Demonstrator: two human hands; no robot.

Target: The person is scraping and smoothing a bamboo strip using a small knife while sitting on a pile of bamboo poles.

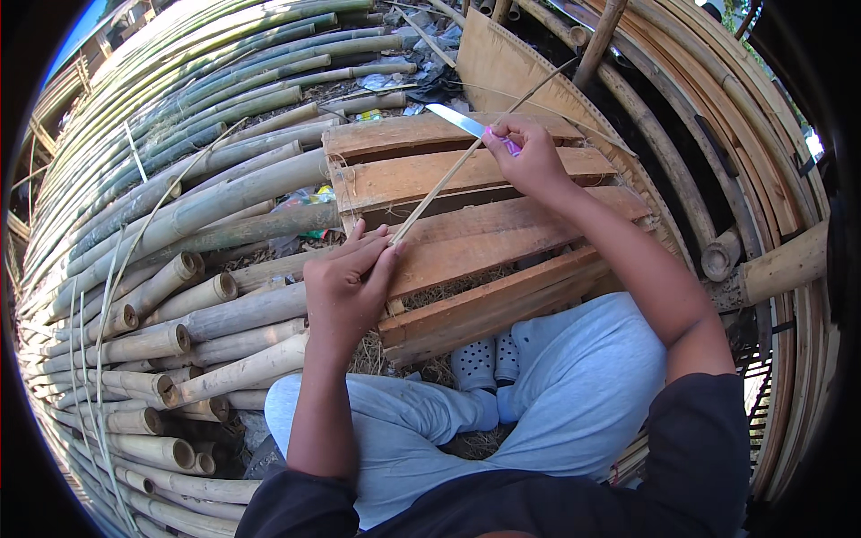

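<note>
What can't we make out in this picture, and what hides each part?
All in the head view:
Handle of the knife: mostly covered by the right hand.
Near end of the thin strip: hidden by the fingers of the left hand.
Fronts of the shoes: behind the wooden slats.
Left ends of many bamboo poles: lost toward the curved, dark rim.
Coloured scraps between poles: too small to identify.

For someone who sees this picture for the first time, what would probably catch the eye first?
Probably the bright knife in the right hand, upper middle, close to the thin strip that the left hand holds over wooden slats. Next, perhaps, the many bamboo poles filling the left side.
</note>
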